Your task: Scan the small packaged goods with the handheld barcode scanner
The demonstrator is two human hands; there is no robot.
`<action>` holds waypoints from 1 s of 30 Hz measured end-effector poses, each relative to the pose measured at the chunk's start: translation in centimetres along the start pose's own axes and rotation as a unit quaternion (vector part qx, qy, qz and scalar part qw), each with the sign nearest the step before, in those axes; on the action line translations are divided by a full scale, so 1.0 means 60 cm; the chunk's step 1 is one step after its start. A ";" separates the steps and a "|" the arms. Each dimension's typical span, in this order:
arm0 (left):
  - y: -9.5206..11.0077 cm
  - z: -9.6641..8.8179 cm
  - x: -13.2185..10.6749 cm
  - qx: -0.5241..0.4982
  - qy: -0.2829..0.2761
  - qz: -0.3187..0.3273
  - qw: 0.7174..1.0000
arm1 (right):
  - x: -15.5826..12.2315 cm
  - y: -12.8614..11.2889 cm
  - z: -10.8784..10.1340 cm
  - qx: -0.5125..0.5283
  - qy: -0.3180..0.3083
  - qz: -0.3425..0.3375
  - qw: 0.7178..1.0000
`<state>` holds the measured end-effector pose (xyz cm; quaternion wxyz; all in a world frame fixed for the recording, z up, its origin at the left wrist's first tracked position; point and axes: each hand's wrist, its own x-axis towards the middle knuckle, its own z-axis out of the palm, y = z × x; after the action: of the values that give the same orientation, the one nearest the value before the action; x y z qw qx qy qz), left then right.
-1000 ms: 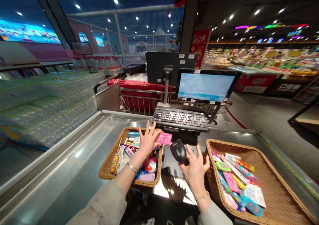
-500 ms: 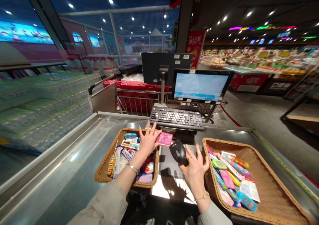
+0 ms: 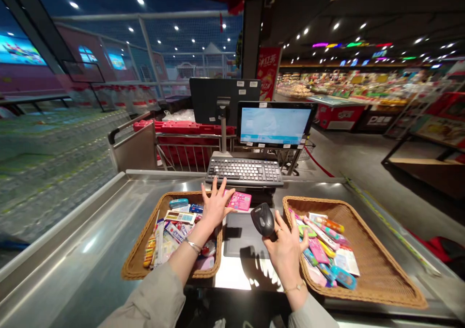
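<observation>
My left hand (image 3: pixel 215 207) reaches over the right side of the left wicker basket (image 3: pixel 135 257), its fingers spread. A flat pink packet (image 3: pixel 240 201) with printing and a small code is pinched at its thumb and forefinger, just in front of the keyboard. My right hand (image 3: pixel 285 245) holds a black barcode scanner (image 3: pixel 263 220), several fingers stretched out and the handle mostly hidden. The scanner's head is a little right of the packet and lower in view. Beside my right hand stands a second wicker basket (image 3: pixel 381 265) with colourful small packets and toy-like items.
A black keyboard (image 3: pixel 244 170) lies behind the hands, with a lit screen (image 3: pixel 273 125) and a second monitor's dark back (image 3: pixel 224 100) beyond. A dark flat plate (image 3: pixel 238 241) is set into the metal counter (image 3: pixel 105 221). Shopping carts (image 3: pixel 185 153) stand behind the counter.
The view has turned right, so the counter and baskets appear further left. Both hands, with packet and scanner, have shifted slightly right over the counter. The scanner's head has tilted a little.
</observation>
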<state>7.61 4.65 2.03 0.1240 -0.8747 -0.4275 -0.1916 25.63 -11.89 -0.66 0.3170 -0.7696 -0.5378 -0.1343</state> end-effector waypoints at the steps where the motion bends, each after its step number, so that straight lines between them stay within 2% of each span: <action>1: 0.004 0.002 0.003 -0.002 0.002 0.004 1.000 | -0.001 0.004 -0.002 -0.002 0.004 0.002 1.000; 10: 0.048 0.015 0.035 -0.022 0.009 0.044 0.999 | -0.010 0.042 -0.020 -0.044 0.056 0.039 0.997; 18: 0.086 0.020 0.061 -0.041 0.018 0.081 0.996 | -0.017 0.072 -0.039 -0.065 0.068 0.095 0.991; 30: 0.148 0.026 0.093 -0.060 0.025 0.130 0.989 | -0.029 0.106 -0.068 -0.096 0.076 0.140 0.983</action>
<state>18.14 3.79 2.60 0.1055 -0.9238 -0.2941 -0.2214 31.34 -17.16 -0.69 0.2976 -0.8515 -0.3836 -0.1980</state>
